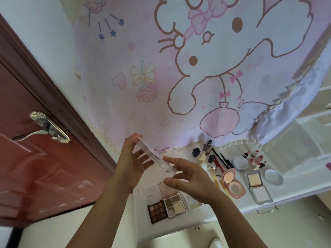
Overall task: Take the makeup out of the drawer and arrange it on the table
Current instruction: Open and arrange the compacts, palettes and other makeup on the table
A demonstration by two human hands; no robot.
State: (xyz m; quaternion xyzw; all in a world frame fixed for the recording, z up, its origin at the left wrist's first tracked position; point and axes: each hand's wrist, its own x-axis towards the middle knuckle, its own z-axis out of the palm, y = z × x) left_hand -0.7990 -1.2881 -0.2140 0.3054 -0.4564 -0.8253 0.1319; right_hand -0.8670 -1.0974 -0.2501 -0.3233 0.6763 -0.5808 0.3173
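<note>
A flat clear plastic case (152, 154) is raised above the white table (295, 183). My left hand (132, 163) holds it from below, fingers spread along its underside and thumb at its upper end. My right hand (189, 178) is at the case's lower end with relaxed fingers, index tip touching it. On the table lie a dark eyeshadow palette (157, 211), an open beige palette (172, 200), a pink open compact (232, 183), a square powder compact (258, 187), a round blue lid (273, 177), small bottles (206, 152) and pencils (221, 161).
A pink cartoon curtain (179, 77) hangs behind the table. The red-brown door (35, 167) with a metal lever handle (44, 127) stands to the left. Several tiny red-capped bottles (254, 158) and a round pale jar (240, 162) sit at the back right.
</note>
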